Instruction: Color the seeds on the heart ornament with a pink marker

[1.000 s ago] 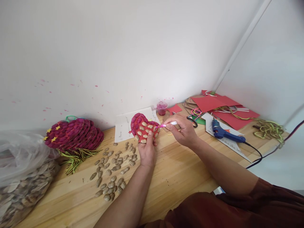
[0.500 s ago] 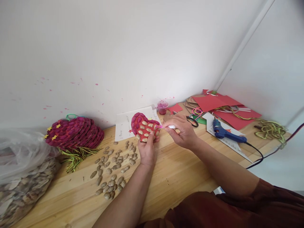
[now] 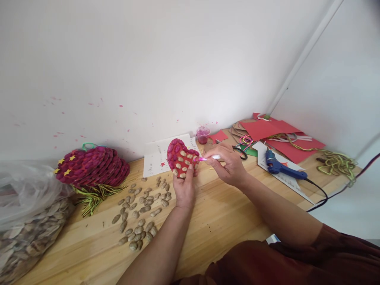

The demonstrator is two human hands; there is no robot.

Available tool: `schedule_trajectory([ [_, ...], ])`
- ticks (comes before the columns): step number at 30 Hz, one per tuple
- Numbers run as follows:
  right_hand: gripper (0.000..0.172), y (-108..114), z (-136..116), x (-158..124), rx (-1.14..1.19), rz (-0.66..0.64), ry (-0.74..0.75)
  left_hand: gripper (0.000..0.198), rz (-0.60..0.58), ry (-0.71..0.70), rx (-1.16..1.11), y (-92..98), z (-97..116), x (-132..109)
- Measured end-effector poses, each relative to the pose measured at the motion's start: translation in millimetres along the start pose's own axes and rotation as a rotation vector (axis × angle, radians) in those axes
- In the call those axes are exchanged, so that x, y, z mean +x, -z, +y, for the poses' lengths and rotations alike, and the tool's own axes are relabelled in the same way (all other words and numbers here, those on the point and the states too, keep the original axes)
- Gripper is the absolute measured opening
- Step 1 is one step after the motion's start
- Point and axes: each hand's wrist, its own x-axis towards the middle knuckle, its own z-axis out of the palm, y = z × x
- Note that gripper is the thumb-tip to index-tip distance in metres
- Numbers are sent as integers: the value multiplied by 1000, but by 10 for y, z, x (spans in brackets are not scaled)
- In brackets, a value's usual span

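My left hand (image 3: 184, 188) grips the lower edge of a red heart-shaped piece (image 3: 179, 157) studded with shells, some painted magenta and some still tan, and holds it upright above the wooden table (image 3: 219, 213). My right hand (image 3: 228, 161) pinches a small brush with a white handle (image 3: 210, 158); its pink tip touches the heart's right edge.
Loose tan shells (image 3: 139, 211) lie scattered left of my left arm. A stack of finished magenta hearts (image 3: 93, 164) and a plastic bag of shells (image 3: 28, 221) sit at the left. Behind are white paper (image 3: 157, 155), a paint cup (image 3: 203, 134), a blue glue gun (image 3: 282, 168), red card (image 3: 276, 132) and cords.
The heart has been tilted and shifted slightly right in my left hand. The brush tip has stayed at its right edge, moving a little along it.
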Motion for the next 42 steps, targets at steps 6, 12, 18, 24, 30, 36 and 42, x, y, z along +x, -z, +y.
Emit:
schedule_trajectory([
  [6, 13, 23, 52, 8, -29, 51, -6, 47, -11, -54, 82, 14, -3, 13],
  [12, 12, 22, 36, 12, 7, 2, 23, 49, -28, -72, 118, 56, -89, 41],
  [18, 14, 35, 85, -6, -80, 39, -19, 52, 3, -37, 71, 33, -99, 61],
  [24, 21, 185, 310, 272, -85, 236, -214, 54, 48, 58, -1, 5, -61, 69],
  [30, 24, 24, 755, 834, -324, 29, -531, 57, 72, 62, -12, 18, -77, 89],
  [36, 31, -276, 821, 974, -559, -338, -678, 60, 98, 92, -91, -2, -54, 97],
  [42, 34, -294, 885, 934, -578, -291, -656, 59, 110, 80, -118, -10, -51, 90],
])
